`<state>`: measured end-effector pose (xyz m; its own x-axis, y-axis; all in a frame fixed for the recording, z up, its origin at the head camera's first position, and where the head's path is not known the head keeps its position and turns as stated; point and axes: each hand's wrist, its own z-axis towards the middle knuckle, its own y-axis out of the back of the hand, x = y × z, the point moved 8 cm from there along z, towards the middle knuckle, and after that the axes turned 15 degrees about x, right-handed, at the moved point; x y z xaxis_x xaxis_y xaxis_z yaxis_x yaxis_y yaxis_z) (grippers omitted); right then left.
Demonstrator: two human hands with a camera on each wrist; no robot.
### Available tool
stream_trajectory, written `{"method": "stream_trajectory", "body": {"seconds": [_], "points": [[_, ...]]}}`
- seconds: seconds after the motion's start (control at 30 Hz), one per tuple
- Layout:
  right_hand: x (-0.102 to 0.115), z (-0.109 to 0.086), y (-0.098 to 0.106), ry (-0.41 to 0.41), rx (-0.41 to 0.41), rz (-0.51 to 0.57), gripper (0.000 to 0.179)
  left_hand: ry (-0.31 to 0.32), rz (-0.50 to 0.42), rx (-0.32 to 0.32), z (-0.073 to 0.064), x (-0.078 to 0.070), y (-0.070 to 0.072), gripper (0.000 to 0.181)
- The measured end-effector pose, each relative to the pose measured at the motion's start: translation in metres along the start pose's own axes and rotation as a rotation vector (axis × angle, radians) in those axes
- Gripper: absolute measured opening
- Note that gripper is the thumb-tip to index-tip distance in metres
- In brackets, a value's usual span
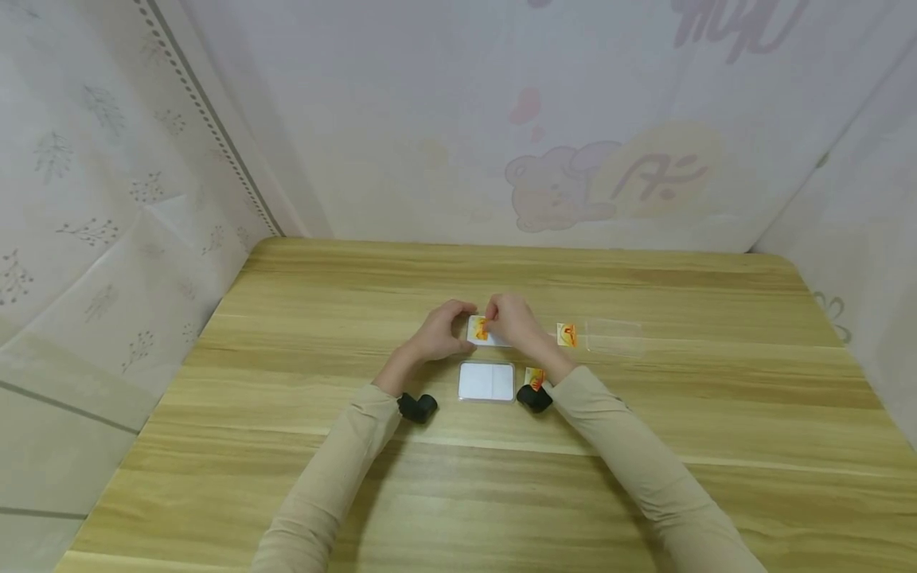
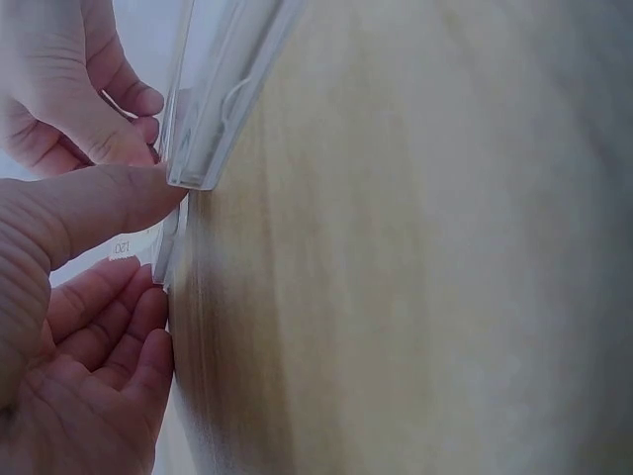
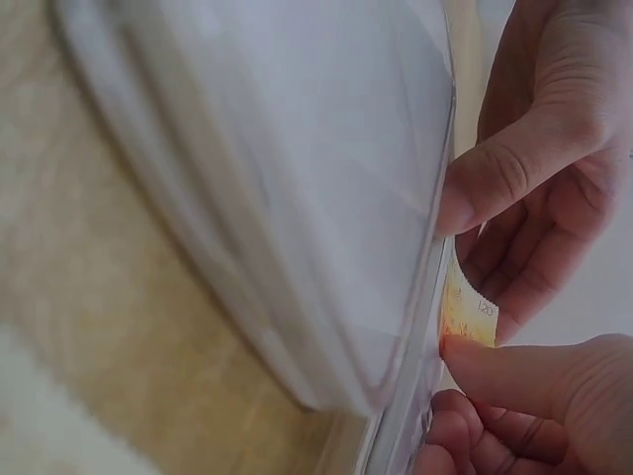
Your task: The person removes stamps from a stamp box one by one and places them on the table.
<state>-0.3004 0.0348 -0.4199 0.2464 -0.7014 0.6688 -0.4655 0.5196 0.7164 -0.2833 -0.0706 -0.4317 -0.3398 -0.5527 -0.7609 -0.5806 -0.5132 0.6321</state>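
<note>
A yellow-orange postage stamp (image 1: 479, 328) with a toothed edge lies over the white insert of the farther clear plastic case (image 1: 497, 342). My right hand (image 1: 512, 320) pinches the stamp between thumb and fingers; the right wrist view shows this stamp (image 3: 470, 312) at the thumb tip. My left hand (image 1: 438, 333) holds the left end of that case, thumb at the near edge and fingers at the far edge. In the left wrist view, the left thumb (image 2: 109, 208) partly hides the case. Part of the stamp is covered by the right fingers.
A second clear case (image 1: 485, 382) with a white, divided insert lies nearer. One stamp (image 1: 567, 335) lies to the right, beside a transparent plastic cover (image 1: 614, 338). Another stamp (image 1: 534, 376) is partly hidden by the right wrist's black camera (image 1: 534, 399). All are on a wooden table (image 1: 458, 493).
</note>
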Motion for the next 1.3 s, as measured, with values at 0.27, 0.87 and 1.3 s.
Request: {"method": "stream_trajectory", "body": {"seconds": [0.27,0.87,1.3], "points": [[0.001,-0.003,0.003,0.048,-0.023,0.017,0.008,0.014,-0.009,0.002,-0.001,0.001,0.0,0.062],[-0.018,-0.008,0.004,0.039,-0.043,0.283,0.004,0.008,-0.01,0.0,0.0,0.004,-0.002,0.061],[-0.029,-0.018,0.008,-0.055,-0.021,0.388,0.009,0.004,0.008,-0.005,0.0,0.0,0.0,0.059]]}}
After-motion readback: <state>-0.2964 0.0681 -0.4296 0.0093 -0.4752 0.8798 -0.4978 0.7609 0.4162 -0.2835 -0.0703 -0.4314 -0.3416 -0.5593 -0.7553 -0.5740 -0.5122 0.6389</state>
